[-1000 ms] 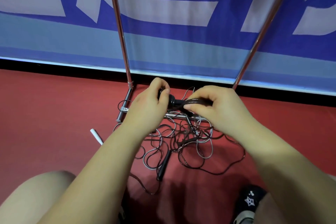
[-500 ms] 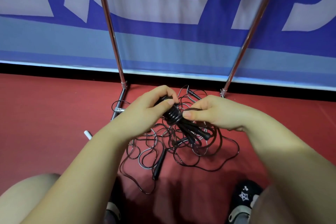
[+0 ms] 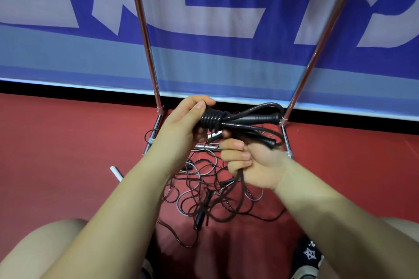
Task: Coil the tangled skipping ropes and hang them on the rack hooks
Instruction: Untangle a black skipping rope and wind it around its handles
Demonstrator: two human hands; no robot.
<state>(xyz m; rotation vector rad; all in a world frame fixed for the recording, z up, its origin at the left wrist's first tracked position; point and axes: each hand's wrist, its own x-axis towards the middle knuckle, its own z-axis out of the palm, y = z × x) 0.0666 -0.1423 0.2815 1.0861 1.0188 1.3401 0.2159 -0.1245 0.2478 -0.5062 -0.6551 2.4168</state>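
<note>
Red sports floor [image 3: 56, 154], with a blue-and-white lettered banner wall [image 3: 204, 29] behind it. Against the banner stands a chrome tube rack [image 3: 145, 36]: two uprights leaning apart and low base bars on the floor. No hooks are in view; they must be higher up.

On the floor between the rack feet lies a loose tangle of thin dark and grey skipping ropes [image 3: 204, 192], with a black handle [image 3: 200, 217] and a white handle [image 3: 116, 173] showing at its edges.

Above the tangle the person holds a partly coiled black skipping rope [image 3: 210, 120], with tight turns wound round its two black handles [image 3: 258, 119]. The left hand [image 3: 181, 129] is clenched round the wound end. The right hand [image 3: 254, 165] is fisted on the trailing cord, which runs down into the heap.

Judgement: the winding is nearly finished but the tail is not free. It would help to keep the left grip firm so the turns do not slip, and to draw the tail out gently instead of yanking it.

Room: open floor lies to the left and right. The rack base bars sit close under the hands, and the knees and a dark shoe [image 3: 308, 253] crowd in on the near side.
</note>
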